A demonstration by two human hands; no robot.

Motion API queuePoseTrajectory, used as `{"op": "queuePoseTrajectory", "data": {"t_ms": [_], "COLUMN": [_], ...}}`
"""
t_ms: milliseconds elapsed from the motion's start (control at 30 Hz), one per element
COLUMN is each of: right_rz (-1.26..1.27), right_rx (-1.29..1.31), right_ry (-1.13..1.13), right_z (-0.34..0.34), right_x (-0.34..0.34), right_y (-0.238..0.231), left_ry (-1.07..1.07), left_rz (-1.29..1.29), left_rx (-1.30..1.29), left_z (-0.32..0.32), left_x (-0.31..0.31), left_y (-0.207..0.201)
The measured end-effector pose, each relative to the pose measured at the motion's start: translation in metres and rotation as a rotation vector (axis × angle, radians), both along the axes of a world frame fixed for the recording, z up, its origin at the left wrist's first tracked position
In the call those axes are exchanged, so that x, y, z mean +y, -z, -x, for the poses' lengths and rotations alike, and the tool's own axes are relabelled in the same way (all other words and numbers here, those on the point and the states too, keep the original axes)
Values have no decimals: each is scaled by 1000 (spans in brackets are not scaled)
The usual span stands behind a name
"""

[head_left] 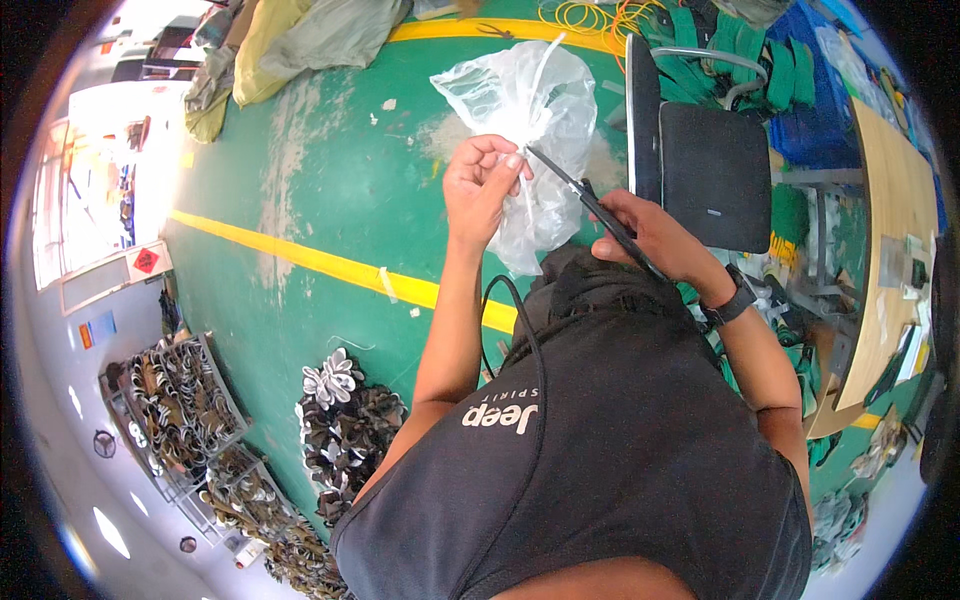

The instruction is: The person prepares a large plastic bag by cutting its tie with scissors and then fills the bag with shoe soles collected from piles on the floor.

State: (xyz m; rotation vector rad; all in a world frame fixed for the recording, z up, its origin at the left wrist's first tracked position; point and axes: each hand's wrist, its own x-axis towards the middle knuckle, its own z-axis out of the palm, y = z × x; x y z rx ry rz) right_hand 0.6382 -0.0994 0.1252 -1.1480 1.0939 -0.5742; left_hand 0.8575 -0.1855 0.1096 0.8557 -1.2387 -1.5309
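A crumpled clear plastic bag [560,110] hangs gathered in front of me, drawn together near its middle. My left hand [482,185] pinches this gathered part between thumb and fingers. From the right, my right hand [650,238] grips a pair of long, slim black scissors [560,172]. Their tip reaches the bunched plastic right beside my left fingertips. Whether the blades are apart or closed on the plastic is too small to tell. The lower part of the bag falls below my left hand toward my dark trousers.
A black-seated chair [715,175] stands close on the right, with green fabric pieces [735,45] behind it. Farther right is a wooden table [880,260]. Piled dark and white pieces [350,430] lie on the green floor at left, near loaded racks [180,400]. A black cable [540,370] crosses my shirt.
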Motion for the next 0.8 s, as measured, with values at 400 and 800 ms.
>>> {"op": "queuePoseTrajectory", "data": {"t_ms": [400, 800], "right_rz": [-66, -35], "right_rx": [-167, -402], "right_ry": [-14, 160], "right_z": [1, -17], "right_x": [15, 29], "right_y": [2, -9], "left_ry": [53, 93], "left_rz": [-5, -5], "left_rx": [200, 313], "left_z": [20, 11], "left_x": [13, 12], "left_y": [5, -3]}}
